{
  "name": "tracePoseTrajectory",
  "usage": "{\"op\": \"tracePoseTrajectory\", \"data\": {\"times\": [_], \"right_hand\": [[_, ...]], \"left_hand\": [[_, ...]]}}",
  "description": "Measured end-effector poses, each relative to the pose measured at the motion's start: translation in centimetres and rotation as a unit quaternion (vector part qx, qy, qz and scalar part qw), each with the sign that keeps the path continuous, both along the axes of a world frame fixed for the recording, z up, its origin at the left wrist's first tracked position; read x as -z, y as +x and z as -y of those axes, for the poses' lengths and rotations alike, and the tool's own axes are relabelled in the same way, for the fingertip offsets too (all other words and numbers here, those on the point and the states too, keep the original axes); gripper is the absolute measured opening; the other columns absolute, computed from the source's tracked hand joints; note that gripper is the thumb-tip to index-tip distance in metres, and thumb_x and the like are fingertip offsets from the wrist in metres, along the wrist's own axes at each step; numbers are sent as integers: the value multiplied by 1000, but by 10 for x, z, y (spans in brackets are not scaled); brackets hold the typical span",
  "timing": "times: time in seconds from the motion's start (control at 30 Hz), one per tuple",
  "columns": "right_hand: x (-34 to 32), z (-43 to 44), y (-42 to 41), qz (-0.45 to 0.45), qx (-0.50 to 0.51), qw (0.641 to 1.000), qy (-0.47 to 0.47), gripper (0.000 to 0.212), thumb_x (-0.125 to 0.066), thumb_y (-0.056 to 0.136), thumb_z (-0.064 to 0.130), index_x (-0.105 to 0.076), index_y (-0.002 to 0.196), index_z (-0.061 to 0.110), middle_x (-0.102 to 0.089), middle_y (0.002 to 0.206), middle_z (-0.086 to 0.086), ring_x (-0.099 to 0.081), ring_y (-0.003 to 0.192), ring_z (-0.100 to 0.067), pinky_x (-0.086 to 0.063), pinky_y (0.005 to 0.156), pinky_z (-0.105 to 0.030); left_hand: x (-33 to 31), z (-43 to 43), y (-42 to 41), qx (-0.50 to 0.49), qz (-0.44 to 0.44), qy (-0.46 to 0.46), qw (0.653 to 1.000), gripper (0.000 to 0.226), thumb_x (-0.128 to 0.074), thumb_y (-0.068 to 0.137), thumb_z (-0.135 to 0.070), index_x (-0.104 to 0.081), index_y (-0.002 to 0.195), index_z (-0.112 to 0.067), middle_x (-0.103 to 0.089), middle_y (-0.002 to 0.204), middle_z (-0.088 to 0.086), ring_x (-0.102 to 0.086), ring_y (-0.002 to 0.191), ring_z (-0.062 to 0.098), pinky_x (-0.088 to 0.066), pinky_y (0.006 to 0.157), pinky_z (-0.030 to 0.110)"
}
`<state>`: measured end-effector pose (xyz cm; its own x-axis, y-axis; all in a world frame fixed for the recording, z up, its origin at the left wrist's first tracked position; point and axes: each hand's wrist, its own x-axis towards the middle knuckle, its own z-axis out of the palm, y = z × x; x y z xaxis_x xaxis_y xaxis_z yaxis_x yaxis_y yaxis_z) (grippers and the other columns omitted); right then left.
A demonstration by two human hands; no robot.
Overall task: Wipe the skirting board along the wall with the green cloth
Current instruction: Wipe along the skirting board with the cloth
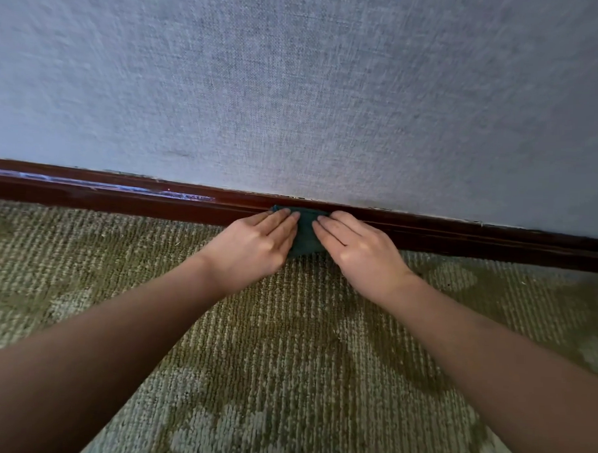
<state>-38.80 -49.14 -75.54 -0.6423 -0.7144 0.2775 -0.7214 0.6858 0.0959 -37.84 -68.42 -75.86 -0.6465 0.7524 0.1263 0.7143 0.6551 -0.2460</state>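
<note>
The green cloth point(304, 234) is being pressed flat by both hands. The fingers point(284, 219) of the left hand point(255, 248) are being held straight and close together on the cloth's left part, and the right hand point(361, 258) is being laid the same way on its right part. Nothing is being pinched or clamped; the fingertips of the two hands are nearly meeting over the middle of the cloth. The thumbs are hidden, so whether an edge is being hooked beneath cannot be told.

The cloth is being held folded against the face of the dark skirting board point(461, 238), about midway along its visible run. Its upper edge is reaching towards the board's top lip and its lower edge is lying on the carpet point(285, 345).

The cloth is being judged soft, light and limp. It is likely to bunch or slip if pushed from one side only, so flat pressure near both ends is being favoured.

A pale streak point(104, 185) is showing along the board's left stretch; whether it is moisture or reflected light cannot be told. The textured wall point(296, 89) is rising above. No container is being shown.
</note>
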Motion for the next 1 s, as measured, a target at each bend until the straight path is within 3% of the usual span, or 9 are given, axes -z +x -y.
{"op": "tracePoseTrajectory", "data": {"times": [0.73, 0.87, 1.0], "right_hand": [[4, 26, 1, -5, 24, 997, -67, 40, -35, 73, -4, -68, 93, -8, -70, 87, -17, -67, 84, -29, -55, 72, -34], [5, 46, -1, -11, 0, 998, -68, 40, -35, 71, -4, -69, 92, -7, -70, 87, -16, -67, 83, -28, -56, 71, -33], [7, 66, -3, -25, -21, 998, -60, 28, -62, 67, -9, -69, 94, -7, -70, 87, -16, -67, 83, -27, -56, 72, -32]], "left_hand": [[2, 20, 0, 24, -4, 0, 1000, 40, -78, 64, -13, -71, 103, -7, -66, 112, 10, -65, 101, 20, -54, 83, 30], [-2, 40, 1, 2, -5, 11, 1000, 41, -79, 60, -7, -71, 99, -1, -67, 108, 15, -66, 97, 25, -56, 79, 35], [-6, 62, 4, -21, -7, 18, 1000, 43, -80, 55, -1, -71, 97, 4, -67, 106, 19, -67, 95, 29, -55, 78, 40]]}}
